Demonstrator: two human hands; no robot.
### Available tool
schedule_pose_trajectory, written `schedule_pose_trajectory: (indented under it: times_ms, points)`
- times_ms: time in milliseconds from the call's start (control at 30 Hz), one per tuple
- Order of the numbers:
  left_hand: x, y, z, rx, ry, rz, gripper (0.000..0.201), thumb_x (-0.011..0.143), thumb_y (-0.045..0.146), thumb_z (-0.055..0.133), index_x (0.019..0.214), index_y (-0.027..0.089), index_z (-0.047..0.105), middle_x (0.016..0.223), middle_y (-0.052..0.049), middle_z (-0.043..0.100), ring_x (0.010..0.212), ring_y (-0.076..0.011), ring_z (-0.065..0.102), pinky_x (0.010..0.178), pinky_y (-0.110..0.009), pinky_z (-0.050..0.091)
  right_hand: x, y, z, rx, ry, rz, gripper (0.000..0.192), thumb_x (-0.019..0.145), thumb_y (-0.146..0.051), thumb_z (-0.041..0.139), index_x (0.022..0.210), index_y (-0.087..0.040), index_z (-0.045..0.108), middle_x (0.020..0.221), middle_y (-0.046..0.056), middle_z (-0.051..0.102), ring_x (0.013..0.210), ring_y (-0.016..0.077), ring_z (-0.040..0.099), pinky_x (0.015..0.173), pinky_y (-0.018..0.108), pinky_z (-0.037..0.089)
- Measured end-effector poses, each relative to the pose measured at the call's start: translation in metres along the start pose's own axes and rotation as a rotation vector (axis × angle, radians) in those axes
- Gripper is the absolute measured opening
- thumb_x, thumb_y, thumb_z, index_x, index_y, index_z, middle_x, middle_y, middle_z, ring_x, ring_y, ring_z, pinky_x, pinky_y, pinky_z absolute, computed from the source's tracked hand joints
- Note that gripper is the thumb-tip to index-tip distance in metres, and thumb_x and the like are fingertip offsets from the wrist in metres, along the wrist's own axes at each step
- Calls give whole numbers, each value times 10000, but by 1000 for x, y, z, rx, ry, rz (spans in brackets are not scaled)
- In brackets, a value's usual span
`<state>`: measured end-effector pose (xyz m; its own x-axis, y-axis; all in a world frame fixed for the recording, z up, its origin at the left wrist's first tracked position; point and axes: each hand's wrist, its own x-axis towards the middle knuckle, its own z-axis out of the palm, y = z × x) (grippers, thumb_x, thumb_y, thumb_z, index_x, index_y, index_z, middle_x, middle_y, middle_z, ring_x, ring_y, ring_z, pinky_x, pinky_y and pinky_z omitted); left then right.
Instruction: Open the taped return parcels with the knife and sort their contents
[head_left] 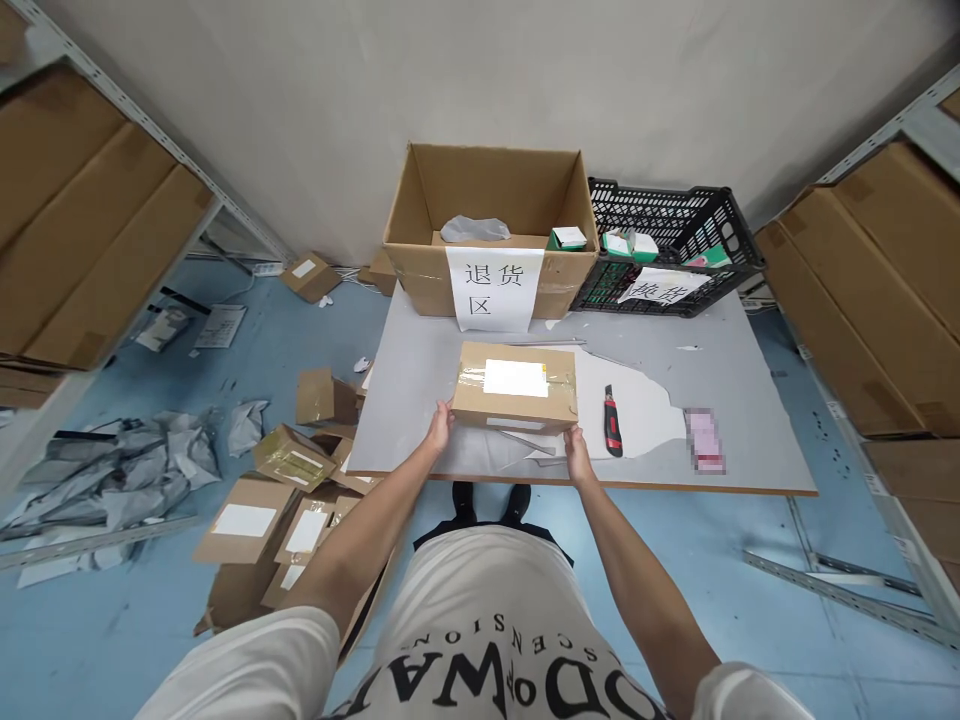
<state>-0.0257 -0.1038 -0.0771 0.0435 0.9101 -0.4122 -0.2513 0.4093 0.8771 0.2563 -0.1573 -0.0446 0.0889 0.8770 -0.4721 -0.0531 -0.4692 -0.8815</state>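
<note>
Nearest the body, at the front edge of the tabletop (420, 440), both hands bear on a sealed parcel (515, 385) that lies flat, label side up. Left hand (441, 427) presses the parcel's left near corner, fingers closed against the cardboard; right hand (577, 455) sits at the right near corner, fingers curled on the lower edge. Grip is a two-sided hold with the parcel resting on the tabletop, not lifted. Judgement: to handle it well, pressure should be kept even on both ends so the parcel slides or turns squarely, and the right hand should be kept off the knife (613, 420), which lies just beside the parcel on its right, on a torn white sheet (637, 405). Tape across the top appears intact. Further right lies a small pink item (703, 440), blurred. Beyond the parcel, at the far edge, stands an open carton (491, 245) bearing a paper sign, with a black crate (667, 240) touching its right side; both hold small items. On the floor (247, 350) to the left lie scattered boxes (285, 500) and grey bags (127, 470). Shelving with flat cardboard flanks both sides.
</note>
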Motion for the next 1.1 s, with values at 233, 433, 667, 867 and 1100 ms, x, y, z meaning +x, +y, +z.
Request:
schedule_pose_trajectory:
  times_ms: [233,433,667,867,1100]
  points:
    - [3,64,9,18,-214,236,963,675,870,275,1269,168,562,1326,-124,536,1306,-330,387,1067,-424,295,10,-60,-29,11,-99,-154,807,780,-793,209,1342,-271,462,1353,60,526,1338,205,356,1112,408,220]
    - [4,98,14,-26,-288,242,876,732,806,361,1321,173,502,1371,-127,490,1296,-308,409,1047,-422,327,1,-116,-46,112,-284,-147,701,813,-758,145,1317,-384,456,1462,-37,387,1361,184,320,1125,441,186]
    - [2,109,10,18,-296,-34,840,787,785,241,1277,173,544,1298,-120,562,1265,-281,458,1035,-401,356,12,-124,-52,85,-282,68,662,867,-686,165,1217,-294,567,1409,24,467,1303,192,414,1086,419,305]
    - [24,99,1,104,-307,-280,872,773,802,153,1192,192,615,1227,-117,615,1219,-272,510,1007,-382,393,40,-109,-48,31,-301,290,796,825,-742,137,1127,-185,618,1311,128,552,1226,245,497,968,426,447]
    - [53,89,0,211,-283,-329,913,759,804,100,1164,186,636,1210,-122,625,1181,-274,543,980,-367,417,78,-114,-38,-61,-271,387,847,773,-799,192,1075,-143,635,1235,175,597,1191,283,521,934,453,465]
